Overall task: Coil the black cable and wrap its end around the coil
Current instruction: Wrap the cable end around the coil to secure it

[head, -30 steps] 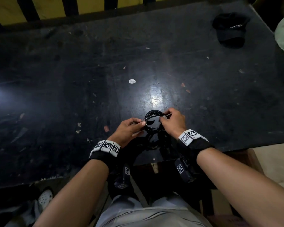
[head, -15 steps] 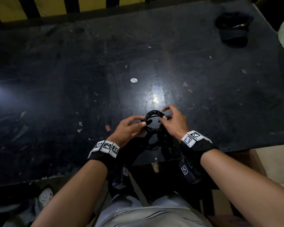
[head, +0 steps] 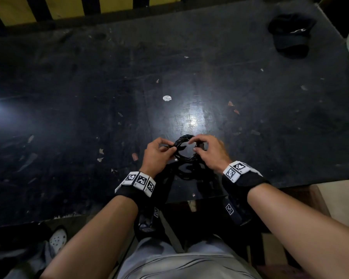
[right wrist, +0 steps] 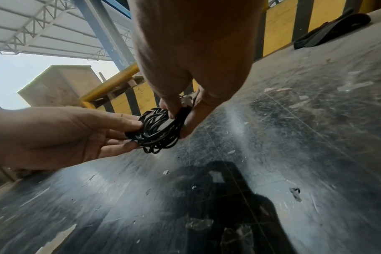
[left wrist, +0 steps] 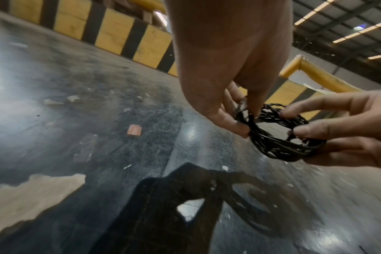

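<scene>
The black cable (head: 183, 138) is wound into a small ring-shaped coil (left wrist: 278, 135) held just above the dark table (head: 89, 97) between both hands. My left hand (head: 159, 151) pinches the coil's left side with thumb and fingertips (left wrist: 237, 127). My right hand (head: 208, 150) grips the right side, fingers curled over it (right wrist: 174, 110). A pale plug end (right wrist: 188, 99) shows between the right fingers. The coil (right wrist: 159, 132) has several strands, partly twisted.
A black cap (head: 290, 35) lies at the table's far right corner. Small scraps of debris, a reddish chip (left wrist: 134, 130) and a white spot (head: 167, 98) dot the surface. A yellow-and-black striped barrier (head: 69, 5) runs behind the table.
Both hands shifted their hold on the coil: the left hand's fingers have closed in over the left rim, and the right hand's fingers now arch over the top right.
</scene>
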